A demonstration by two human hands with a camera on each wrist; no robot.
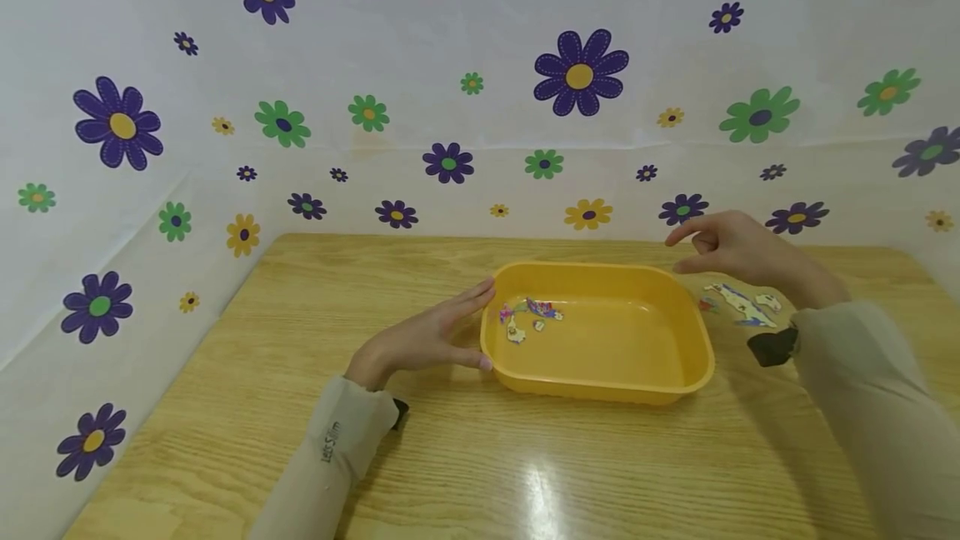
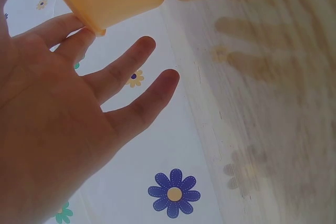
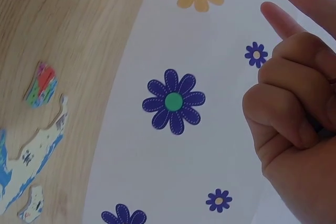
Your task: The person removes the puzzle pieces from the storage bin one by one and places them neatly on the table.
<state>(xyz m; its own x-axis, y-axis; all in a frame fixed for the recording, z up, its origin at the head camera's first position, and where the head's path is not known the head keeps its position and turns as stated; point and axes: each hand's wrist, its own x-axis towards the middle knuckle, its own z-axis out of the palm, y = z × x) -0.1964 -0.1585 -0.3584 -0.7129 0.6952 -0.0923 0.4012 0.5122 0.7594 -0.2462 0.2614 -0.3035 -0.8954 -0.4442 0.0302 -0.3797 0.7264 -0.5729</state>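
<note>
A yellow plastic tray stands on the wooden table. My left hand touches its left side with fingers spread, some of them on the rim in the left wrist view. Several small, colourful, irregular flat pieces lie inside at the tray's left end. Raised beyond the tray's right far corner, my right hand has its thumb and index finger apart, the other fingers bent, with nothing visible between them. Below it on the table lie a long white-and-blue map-like piece, a small white piece and a red-green piece.
A white cloth with purple, green and yellow flowers hangs behind the table and along its sides. Bare wood lies in front of the tray. Dark bands sit at both wrists.
</note>
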